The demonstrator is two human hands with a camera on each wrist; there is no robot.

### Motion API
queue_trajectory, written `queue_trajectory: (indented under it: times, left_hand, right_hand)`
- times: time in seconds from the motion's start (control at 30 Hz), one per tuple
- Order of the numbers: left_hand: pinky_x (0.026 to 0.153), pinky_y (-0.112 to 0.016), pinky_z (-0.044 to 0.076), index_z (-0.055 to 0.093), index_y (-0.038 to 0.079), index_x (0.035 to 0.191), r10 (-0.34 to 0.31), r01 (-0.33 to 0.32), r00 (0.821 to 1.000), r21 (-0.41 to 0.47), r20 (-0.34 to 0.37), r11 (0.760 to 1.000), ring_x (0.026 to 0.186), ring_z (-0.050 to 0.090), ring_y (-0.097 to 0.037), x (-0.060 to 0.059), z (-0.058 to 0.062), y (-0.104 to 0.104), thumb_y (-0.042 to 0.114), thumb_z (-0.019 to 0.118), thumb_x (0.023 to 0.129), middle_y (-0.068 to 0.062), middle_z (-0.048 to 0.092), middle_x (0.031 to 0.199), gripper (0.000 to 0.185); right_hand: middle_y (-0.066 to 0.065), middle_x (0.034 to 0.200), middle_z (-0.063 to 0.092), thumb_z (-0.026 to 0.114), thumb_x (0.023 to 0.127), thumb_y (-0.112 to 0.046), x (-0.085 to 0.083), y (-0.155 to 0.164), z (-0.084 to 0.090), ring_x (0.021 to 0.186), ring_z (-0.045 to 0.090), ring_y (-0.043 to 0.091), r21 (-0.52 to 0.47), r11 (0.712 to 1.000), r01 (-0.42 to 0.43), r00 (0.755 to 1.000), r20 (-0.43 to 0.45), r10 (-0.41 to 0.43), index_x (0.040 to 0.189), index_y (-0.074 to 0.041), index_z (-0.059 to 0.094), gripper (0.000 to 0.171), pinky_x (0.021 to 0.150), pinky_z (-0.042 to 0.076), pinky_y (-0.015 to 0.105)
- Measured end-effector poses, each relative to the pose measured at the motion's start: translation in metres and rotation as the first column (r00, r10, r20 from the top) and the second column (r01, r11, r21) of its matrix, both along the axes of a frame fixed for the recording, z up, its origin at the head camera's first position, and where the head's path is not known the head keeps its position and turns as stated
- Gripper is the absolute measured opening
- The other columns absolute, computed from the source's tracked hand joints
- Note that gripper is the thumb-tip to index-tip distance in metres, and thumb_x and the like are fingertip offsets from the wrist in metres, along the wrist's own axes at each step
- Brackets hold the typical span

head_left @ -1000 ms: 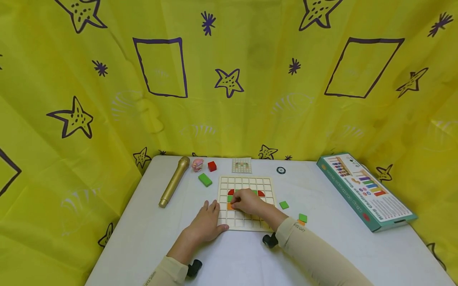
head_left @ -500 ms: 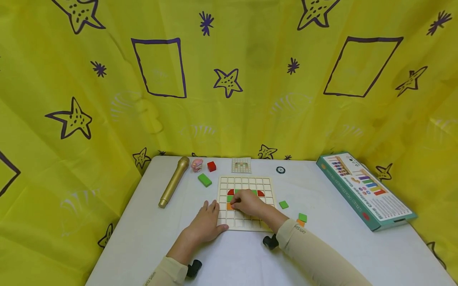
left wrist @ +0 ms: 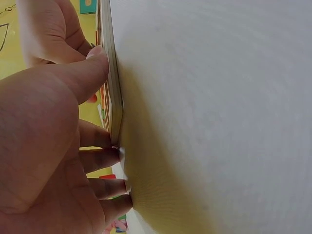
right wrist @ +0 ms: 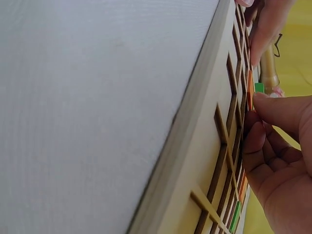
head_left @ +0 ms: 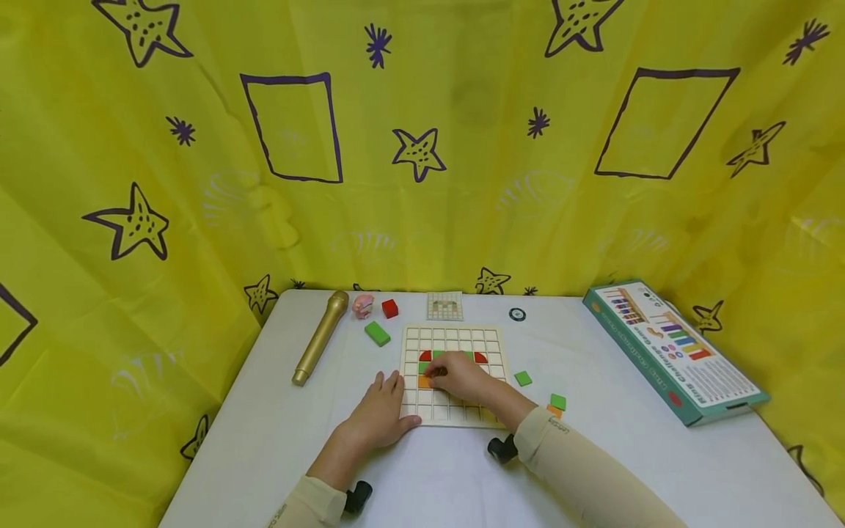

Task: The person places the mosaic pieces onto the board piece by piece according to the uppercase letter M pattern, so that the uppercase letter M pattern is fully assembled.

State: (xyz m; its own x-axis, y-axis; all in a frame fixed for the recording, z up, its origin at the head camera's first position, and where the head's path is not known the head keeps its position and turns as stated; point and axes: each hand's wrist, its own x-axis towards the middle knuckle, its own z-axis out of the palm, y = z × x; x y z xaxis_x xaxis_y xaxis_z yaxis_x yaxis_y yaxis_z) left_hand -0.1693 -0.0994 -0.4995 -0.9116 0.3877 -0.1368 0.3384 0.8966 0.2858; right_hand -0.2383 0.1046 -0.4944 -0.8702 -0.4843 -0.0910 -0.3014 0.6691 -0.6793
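A pale wooden grid board [head_left: 455, 415] lies flat on the table. Straight fingers of my left hand [head_left: 376, 416] rest along its left side, with the thumb at the front corner; the left wrist view shows that thumb [left wrist: 92, 68] against the board's edge. My right hand [head_left: 460, 375] reaches over the grid, its thumb and curled forefinger pinching at an orange tile [head_left: 422, 382] set in a cell. Above that tile sit a green tile [head_left: 423, 367] and a red rounded piece [head_left: 425, 356]. Another red rounded piece [head_left: 481, 358] shows at right; the hand hides cells between.
Loose green tiles [head_left: 523, 378] and an orange one [head_left: 554, 411] lie right of the board. Behind it is a small pattern card [head_left: 445, 306]. Further left are a green block [head_left: 378, 334], red cube [head_left: 390, 308], pink figurine [head_left: 362, 306] and gold microphone [head_left: 321, 339]. A game box [head_left: 676, 352] stands far right.
Both hands keep nearly the same place. My right fingertips have shifted very slightly right on the orange tile, showing a little more of it.
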Motion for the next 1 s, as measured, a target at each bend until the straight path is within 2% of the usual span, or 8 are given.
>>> queue_trajectory:
  times: [0.2,0.43,0.57,1.0]
  left_hand:
    - [0.116,-0.052,0.031,0.037,-0.009,0.150,0.001,-0.001,1.000,-0.016,-0.003,1.000,0.145,0.026,-0.049,-0.001,-0.001,0.001,0.053,0.063,0.095,-0.024,0.035,0.157,0.087]
    - [0.116,-0.052,0.029,0.036,-0.009,0.151,0.008,-0.008,1.000,-0.013,0.005,1.000,0.145,0.025,-0.049,-0.002,-0.002,0.001,0.053,0.063,0.095,-0.024,0.034,0.157,0.087]
    - [0.117,-0.052,0.028,0.036,-0.009,0.151,0.002,-0.002,1.000,-0.021,0.003,1.000,0.145,0.025,-0.049,-0.002,-0.002,0.001,0.053,0.062,0.095,-0.024,0.034,0.157,0.087]
    - [0.117,-0.051,0.029,0.037,-0.009,0.150,0.014,-0.014,1.000,-0.014,0.001,1.000,0.146,0.025,-0.049,-0.002,-0.004,0.001,0.052,0.064,0.094,-0.024,0.034,0.158,0.088]
  right_hand:
    - [-0.007,0.089,0.064,0.070,0.096,-0.015,0.000,0.011,0.004,0.084,0.057,0.014,-0.022,0.999,0.036,0.999,-0.009,-0.036,0.105,-0.014,0.076,0.011,0.078,0.050,0.033]
    - [-0.007,0.091,0.065,0.072,0.094,-0.012,-0.004,0.028,0.010,0.082,0.055,0.014,-0.012,0.996,0.090,0.994,-0.061,-0.090,0.101,-0.015,0.076,0.009,0.075,0.050,0.032]
    - [-0.006,0.092,0.065,0.073,0.093,-0.011,-0.006,0.041,0.015,0.082,0.055,0.016,-0.017,0.992,0.128,0.990,-0.061,-0.128,0.100,-0.013,0.077,0.008,0.076,0.049,0.033]
    - [-0.001,0.096,0.066,0.073,0.093,-0.010,-0.006,0.074,0.029,0.079,0.055,0.018,-0.025,0.986,0.164,0.983,-0.076,-0.165,0.104,-0.007,0.076,0.012,0.067,0.050,0.032]
